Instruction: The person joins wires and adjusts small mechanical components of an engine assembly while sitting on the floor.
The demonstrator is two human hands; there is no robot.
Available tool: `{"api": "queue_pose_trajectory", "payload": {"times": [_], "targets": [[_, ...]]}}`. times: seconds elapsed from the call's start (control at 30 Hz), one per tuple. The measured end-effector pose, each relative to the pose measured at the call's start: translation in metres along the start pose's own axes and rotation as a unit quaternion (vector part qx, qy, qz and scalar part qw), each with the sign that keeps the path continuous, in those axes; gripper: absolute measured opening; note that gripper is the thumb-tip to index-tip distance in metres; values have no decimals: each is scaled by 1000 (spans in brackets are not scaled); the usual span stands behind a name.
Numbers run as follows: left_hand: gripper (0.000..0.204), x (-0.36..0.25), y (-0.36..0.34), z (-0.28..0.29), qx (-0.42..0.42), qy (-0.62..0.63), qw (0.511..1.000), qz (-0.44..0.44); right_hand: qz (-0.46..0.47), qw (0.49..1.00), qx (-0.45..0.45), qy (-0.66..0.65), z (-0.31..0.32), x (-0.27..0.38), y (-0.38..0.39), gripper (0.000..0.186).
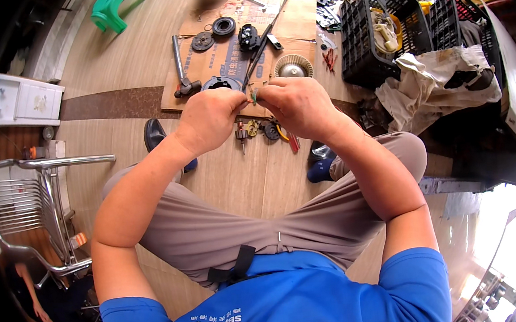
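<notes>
Both hands are raised close together in front of me, over the near edge of a flattened cardboard sheet (pixel 285 25). My left hand (pixel 212 121) is closed in a pinch, and what it grips is too small to make out. Between the fingertips of my right hand (pixel 301 108) shows a small green piece (pixel 255 95), perhaps wire, pinched tight. Just beyond the left hand lies a dark round ring-shaped motor part (pixel 221 82), partly covered. A finned fan wheel (pixel 293 68) sits past the right hand. Below the hands lie a motor armature (pixel 241 133) and red-handled pliers (pixel 294 142).
A hammer (pixel 180 66), a black ring (pixel 224 26), a round disc (pixel 203 41) and a black housing (pixel 249 36) lie on the cardboard. Black crates (pixel 361 42) and a pale cloth (pixel 416 93) stand right. A green stool (pixel 110 12) and metal chair (pixel 23 202) are left.
</notes>
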State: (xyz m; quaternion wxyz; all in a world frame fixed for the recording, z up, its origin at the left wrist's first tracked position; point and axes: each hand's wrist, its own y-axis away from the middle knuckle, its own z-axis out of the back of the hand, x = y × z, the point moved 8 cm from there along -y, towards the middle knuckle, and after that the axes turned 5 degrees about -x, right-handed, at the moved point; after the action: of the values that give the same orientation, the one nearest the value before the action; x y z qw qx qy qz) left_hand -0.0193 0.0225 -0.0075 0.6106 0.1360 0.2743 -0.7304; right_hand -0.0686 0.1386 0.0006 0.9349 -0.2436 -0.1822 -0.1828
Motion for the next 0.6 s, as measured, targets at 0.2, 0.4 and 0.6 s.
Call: {"api": "queue_pose_trajectory", "payload": {"times": [0.2, 0.4, 0.6], "targets": [[11, -3, 1, -5, 85, 38, 995, -28, 40, 998, 17, -47, 5, 7, 0, 9], [10, -16, 2, -8, 143, 144, 979, -20, 15, 988, 5, -154, 8, 2, -4, 9], [9, -20, 3, 6, 94, 173, 980, -20, -92, 957, 4, -276, -3, -12, -5, 8]]}}
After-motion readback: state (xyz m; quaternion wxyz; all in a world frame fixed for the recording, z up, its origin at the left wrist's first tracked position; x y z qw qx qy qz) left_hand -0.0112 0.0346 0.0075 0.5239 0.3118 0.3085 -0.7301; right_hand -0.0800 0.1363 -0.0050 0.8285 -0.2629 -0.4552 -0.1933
